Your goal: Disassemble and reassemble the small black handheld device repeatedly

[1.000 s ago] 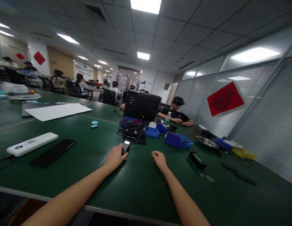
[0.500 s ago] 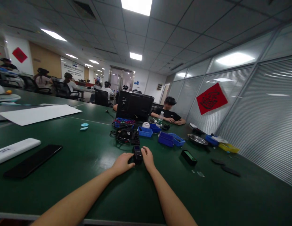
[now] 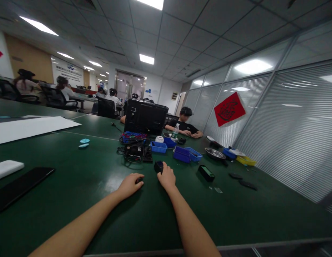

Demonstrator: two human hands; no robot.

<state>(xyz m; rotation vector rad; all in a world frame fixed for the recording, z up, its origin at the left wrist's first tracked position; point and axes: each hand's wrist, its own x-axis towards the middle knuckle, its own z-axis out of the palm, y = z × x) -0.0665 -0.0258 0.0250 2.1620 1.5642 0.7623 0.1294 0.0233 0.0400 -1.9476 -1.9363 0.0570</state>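
Observation:
My right hand [image 3: 167, 178] rests on the green table [image 3: 101, 203] with its fingers closed around a small black device [image 3: 158, 166], which sticks out beyond the fingertips. My left hand [image 3: 130, 185] lies a short way to its left, fingers curled on the table, with a small dark piece [image 3: 139, 180] pinched at the fingertips. Both forearms reach in from the bottom edge. Just beyond the hands sits a black gadget with tangled cables [image 3: 134, 152].
Blue bins [image 3: 186, 154] and a big black case [image 3: 145, 116] stand farther back. A black box with a green top [image 3: 206, 172] and a metal bowl [image 3: 214, 153] lie right. A black phone [image 3: 20, 185], white remote [image 3: 6, 168] and white sheet [image 3: 29, 127] lie left. A person [image 3: 185, 125] sits opposite.
The black device went from my left hand to my right hand. The hands met over it, then drew apart. My view swung to the right.

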